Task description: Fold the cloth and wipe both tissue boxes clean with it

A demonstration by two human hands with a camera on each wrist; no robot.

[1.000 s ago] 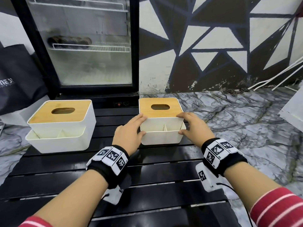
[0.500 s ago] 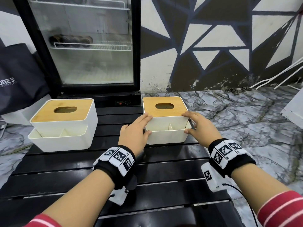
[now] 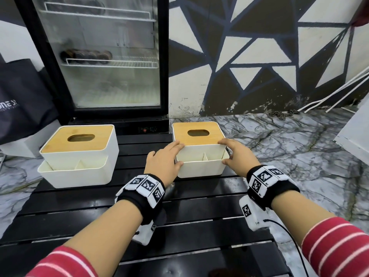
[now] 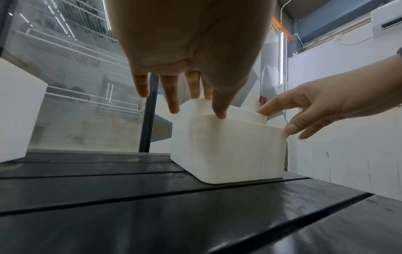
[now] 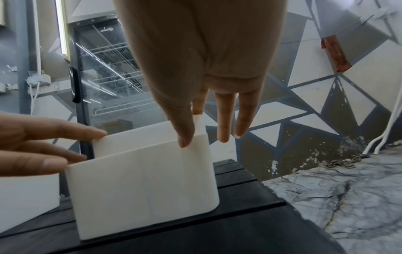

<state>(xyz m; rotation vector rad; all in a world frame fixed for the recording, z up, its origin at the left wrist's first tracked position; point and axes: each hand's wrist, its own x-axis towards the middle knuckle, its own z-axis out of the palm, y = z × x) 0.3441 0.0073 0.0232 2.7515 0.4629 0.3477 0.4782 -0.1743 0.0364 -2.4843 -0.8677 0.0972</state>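
Observation:
Two white tissue boxes with wooden lids stand on a black slatted table. The right tissue box sits between my hands. My left hand touches its left side with straight fingers, thumb on the front tray's corner. My right hand touches its right side the same way. The left tissue box stands apart, untouched. No cloth is in any view.
A glass-door fridge stands right behind the table. A dark bag hangs at the far left. Marble-patterned surface lies to the right, with a chain by the wall and a white panel at the right edge.
Both hands stay on the sides of the right tissue box. Only the head view has shifted slightly.

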